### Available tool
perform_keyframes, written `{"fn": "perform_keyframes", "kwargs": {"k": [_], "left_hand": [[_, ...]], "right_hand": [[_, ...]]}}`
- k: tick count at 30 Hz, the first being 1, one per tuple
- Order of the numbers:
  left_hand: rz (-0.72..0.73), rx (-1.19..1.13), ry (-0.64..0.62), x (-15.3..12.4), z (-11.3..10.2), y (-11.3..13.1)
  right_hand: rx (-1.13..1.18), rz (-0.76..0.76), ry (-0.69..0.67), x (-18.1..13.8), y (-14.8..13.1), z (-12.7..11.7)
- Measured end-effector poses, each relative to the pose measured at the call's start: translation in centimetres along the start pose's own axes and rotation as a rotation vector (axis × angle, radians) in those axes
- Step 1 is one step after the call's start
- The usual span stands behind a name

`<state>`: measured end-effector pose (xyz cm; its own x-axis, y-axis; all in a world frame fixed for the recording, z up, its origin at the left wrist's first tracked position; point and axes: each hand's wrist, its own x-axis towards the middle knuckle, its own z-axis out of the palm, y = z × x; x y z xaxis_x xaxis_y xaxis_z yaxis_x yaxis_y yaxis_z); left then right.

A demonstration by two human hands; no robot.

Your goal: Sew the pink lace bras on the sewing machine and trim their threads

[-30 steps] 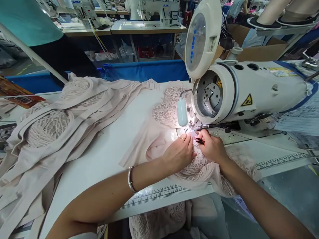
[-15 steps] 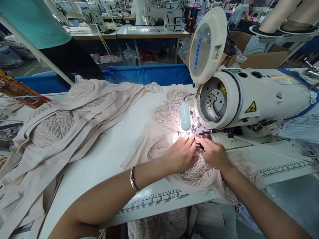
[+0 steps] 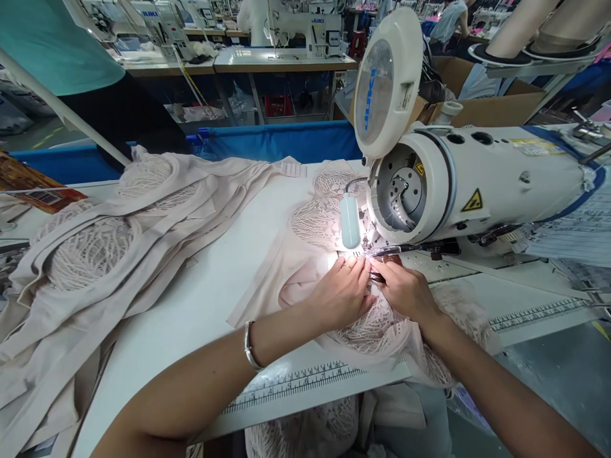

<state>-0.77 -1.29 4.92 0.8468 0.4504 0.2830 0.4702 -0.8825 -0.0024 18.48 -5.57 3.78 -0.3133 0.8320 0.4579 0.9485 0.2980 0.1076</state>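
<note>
A pale pink lace garment piece (image 3: pixel 367 327) lies under the needle area of a white sewing machine (image 3: pixel 482 178). My left hand (image 3: pixel 341 292) presses on the fabric just in front of the needle, its fingers close together. Beside it my right hand (image 3: pixel 405 289) pinches the garment's edge, fingertips nearly touching those of the left. A small pale-green lamp (image 3: pixel 350 219) lights the spot. The machine's round end cover (image 3: pixel 389 83) stands swung up. Exactly what lies beneath the fingertips is hidden.
A heap of similar lace pieces (image 3: pixel 95 254) covers the table's left side. A ruler strip (image 3: pixel 296 381) runs along the front edge. Behind the table hangs a blue cloth trough (image 3: pixel 281 141). A person in a teal top (image 3: pixel 52 51) stands at the back left.
The whole view has shifted slightly, so most things sit a little further left. My left fingers look a bit more spread over the fabric; both hands stay at the needle.
</note>
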Motion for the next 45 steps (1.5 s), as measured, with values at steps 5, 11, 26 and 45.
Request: {"fn": "perform_keyframes", "kwargs": {"k": [5, 11, 26, 45], "left_hand": [[-0.012, -0.004, -0.003, -0.1, 0.1, -0.1], [0.030, 0.064, 0.022, 0.0, -0.2, -0.3], [0.180, -0.164, -0.171, 0.5, -2.5, -1.7], [0.286, -0.033, -0.080, 0.3, -2.3, -1.4]], "right_hand": [[0.026, -0.010, -0.025, 0.1, 0.1, -0.1], [0.120, 0.127, -0.118, 0.7, 0.1, -0.4], [0.240, 0.146, -0.155, 0.5, 0.4, -1.6], [0.058, 0.317, -0.137, -3.2, -3.0, -5.2]]}}
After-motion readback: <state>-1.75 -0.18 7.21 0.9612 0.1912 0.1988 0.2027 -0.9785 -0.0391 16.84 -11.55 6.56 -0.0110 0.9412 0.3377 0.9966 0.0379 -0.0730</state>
